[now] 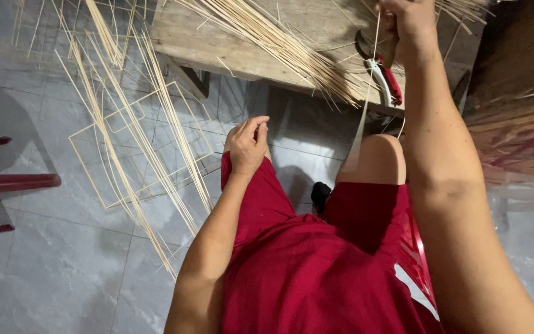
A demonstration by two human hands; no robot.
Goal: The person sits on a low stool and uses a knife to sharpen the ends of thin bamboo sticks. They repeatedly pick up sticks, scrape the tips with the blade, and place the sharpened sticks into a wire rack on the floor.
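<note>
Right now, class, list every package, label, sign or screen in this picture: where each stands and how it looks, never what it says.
None in view: no package, label, sign or screen.
Only bamboo strips on a wooden bench, a red-handled cutter by the right hand, and the left hand on the knee.

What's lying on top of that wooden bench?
On the wooden bench lies a loose bundle of thin bamboo strips and red-handled pruning shears. The right hand holds one strip and hides part of the shears. The bench's far edge is out of view.

Red shorts, bare forearms, no sleeves
</note>
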